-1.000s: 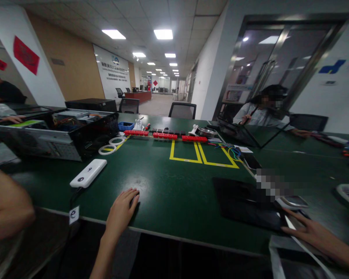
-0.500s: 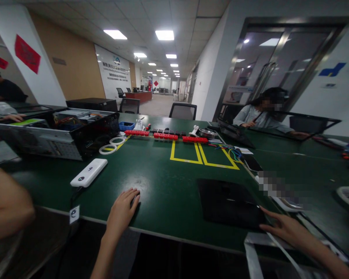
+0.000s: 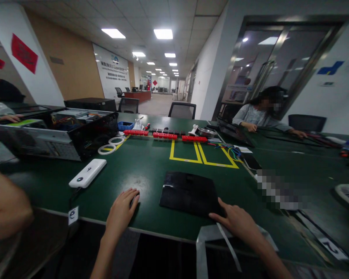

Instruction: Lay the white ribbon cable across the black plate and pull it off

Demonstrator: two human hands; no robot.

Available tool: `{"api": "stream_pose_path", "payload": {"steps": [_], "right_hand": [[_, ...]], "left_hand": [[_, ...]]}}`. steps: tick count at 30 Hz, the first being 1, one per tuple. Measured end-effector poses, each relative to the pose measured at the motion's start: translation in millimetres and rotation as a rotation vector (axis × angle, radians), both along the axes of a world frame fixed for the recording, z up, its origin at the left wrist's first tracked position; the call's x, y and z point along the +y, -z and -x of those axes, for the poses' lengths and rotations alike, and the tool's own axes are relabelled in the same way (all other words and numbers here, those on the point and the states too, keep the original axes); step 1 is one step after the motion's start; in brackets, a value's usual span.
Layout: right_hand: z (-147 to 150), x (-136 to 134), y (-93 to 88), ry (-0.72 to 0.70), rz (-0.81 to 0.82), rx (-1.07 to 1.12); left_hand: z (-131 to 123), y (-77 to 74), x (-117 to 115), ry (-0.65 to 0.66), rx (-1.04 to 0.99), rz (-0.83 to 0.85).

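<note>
My right hand (image 3: 237,221) pinches the near right corner of a flat, shiny black rectangular pouch (image 3: 189,192) between thumb and fingers. The pouch lies low over the green table; whether it touches the top I cannot tell. Pale grey straps (image 3: 202,240) hang below my right hand over the table's front edge. My left hand (image 3: 120,211) rests on the table left of the pouch, its fingers curled together over something small and dark, mostly hidden by them.
Left are a white power bank (image 3: 87,173), two white rings (image 3: 107,149) and an opened computer case (image 3: 61,133). Red strips (image 3: 164,135) line the back behind yellow tape rectangles (image 3: 186,159). A phone (image 3: 251,161) lies right. Other people sit left and across.
My right hand has drawn the black pouch leftward across the table, with the grey straps trailing along. My left hand has stayed in place.
</note>
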State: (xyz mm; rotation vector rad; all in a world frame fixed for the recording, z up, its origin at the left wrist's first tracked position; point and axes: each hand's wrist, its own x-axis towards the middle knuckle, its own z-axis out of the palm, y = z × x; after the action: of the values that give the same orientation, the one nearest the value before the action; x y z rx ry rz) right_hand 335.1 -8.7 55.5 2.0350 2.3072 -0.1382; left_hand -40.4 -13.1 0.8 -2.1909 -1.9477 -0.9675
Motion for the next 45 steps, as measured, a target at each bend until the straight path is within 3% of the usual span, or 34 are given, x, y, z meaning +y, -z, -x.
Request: {"api": "stream_pose_path", "payload": {"steps": [11,16,19,22,27,30,33,38,45], "right_hand": [[25,11,-3.9,-0.061,-0.001,0.018],[21,5,-19.3,-0.103,0.076,0.255],[20,-2,-36.1,-0.217,0.269,0.558],[26,-11,-52.0,-0.294,0.41,0.772],[47,-23,-70.4,-0.373,0.499,0.881],[58,-28,-78.0,-0.42,0.485,0.907],[63,-25,-82.6,-0.441,0.382,0.89],[57,0,-81.3,-0.457,0.274,0.804],[47,36,-57.4,-0.329,0.299,0.819]], "left_hand": [[-1,1.5,0,0.013,-0.015,-0.005],[0,-0.9,1,0.047,-0.063,-0.034],[-9,-14.0,-9,0.109,-0.167,-0.044],[-31,-34.5,-32,0.228,-0.326,0.108],[-75,-61.6,-74,0.498,-0.48,0.442],[-92,-70.0,-81,0.57,-0.526,0.52],[-97,-75.7,-72,0.507,-0.623,0.455],[-90,-80.2,-36,0.444,-0.865,0.357],[-91,-64.5,16,0.407,-0.822,0.181]]}}
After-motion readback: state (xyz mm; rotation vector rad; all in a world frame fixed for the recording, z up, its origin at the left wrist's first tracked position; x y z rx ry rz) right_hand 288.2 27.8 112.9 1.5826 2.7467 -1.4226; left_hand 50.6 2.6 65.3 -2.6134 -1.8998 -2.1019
